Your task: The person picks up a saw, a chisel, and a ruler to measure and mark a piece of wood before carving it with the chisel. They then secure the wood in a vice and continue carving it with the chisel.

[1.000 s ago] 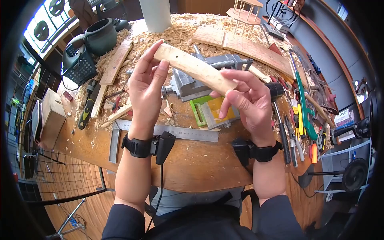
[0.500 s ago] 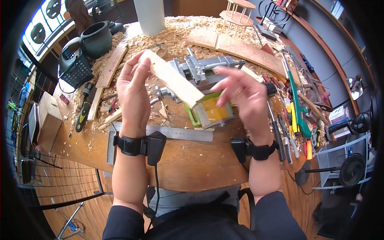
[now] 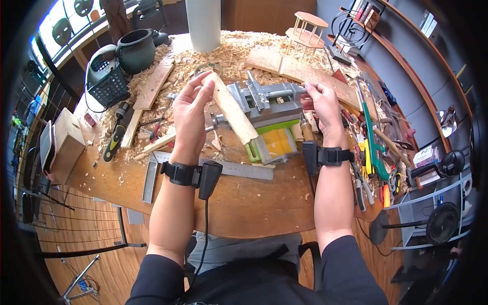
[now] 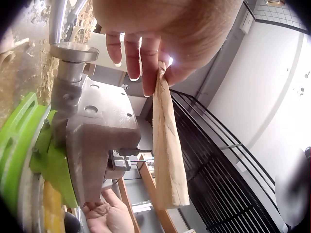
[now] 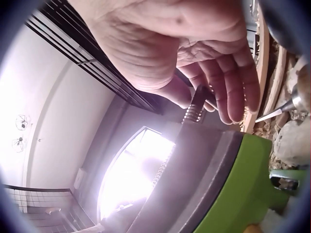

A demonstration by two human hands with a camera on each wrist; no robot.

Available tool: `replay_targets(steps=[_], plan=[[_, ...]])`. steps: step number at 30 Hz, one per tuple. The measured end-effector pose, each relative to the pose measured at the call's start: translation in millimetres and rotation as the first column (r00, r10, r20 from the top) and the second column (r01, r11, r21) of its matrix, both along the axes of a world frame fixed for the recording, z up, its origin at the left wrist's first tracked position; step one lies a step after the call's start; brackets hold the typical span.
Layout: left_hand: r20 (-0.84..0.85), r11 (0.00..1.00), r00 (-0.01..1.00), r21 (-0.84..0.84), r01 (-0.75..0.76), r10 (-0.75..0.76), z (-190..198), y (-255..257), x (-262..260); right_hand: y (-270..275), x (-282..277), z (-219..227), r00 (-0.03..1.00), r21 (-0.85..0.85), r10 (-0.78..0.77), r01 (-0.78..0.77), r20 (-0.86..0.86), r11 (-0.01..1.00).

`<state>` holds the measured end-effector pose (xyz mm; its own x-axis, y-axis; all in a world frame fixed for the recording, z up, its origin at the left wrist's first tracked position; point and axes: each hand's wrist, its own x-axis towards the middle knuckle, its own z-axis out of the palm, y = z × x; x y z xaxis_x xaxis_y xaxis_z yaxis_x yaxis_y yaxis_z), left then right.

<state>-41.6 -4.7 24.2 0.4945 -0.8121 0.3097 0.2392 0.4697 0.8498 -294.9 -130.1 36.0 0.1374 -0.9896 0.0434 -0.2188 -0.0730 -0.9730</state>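
Observation:
A pale wooden piece (image 3: 232, 111) slants down from my left hand (image 3: 190, 114), which pinches its upper end between thumb and fingers; in the left wrist view the piece (image 4: 167, 145) hangs beside the metal vise (image 4: 97, 116). My right hand (image 3: 324, 108) is at the right end of the grey vise (image 3: 269, 101). In the right wrist view the thumb and fingers of that hand (image 5: 194, 58) curl round the vise's screw end and handle (image 5: 196, 103). Under the vise lies a green and yellow base (image 3: 277, 142).
Wood shavings and planks (image 3: 305, 73) cover the back of the bench. A steel ruler (image 3: 244, 170) lies near the front. Hand tools, with a green saw (image 3: 374, 145), crowd the right side; a drill-like tool (image 3: 118, 132) lies at left beside a wooden box (image 3: 68, 145).
My right hand has let go of the wooden piece's lower end and moved right to the vise's end. My left hand still holds the piece, now tilted more steeply downward.

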Motion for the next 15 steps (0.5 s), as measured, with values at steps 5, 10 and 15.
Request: replay_targets(steps=[5,10,15], plan=[[0.009,1.000,1.000,0.008,0.016,-0.016,1,1,-1,-2,4,-9,0.981,-0.080,0.012,0.003,0.195,0.997],[0.035,1.000,0.999,0.022,0.013,-0.014,-1,0,3,-5,-8,-15,0.910,-0.122,0.203,-0.170,0.361,0.978],[-0.003,0.999,0.999,0.032,-0.034,0.034,7,2,2,-14,-21,-20,0.825,-0.106,0.318,-0.305,0.468,0.947]])
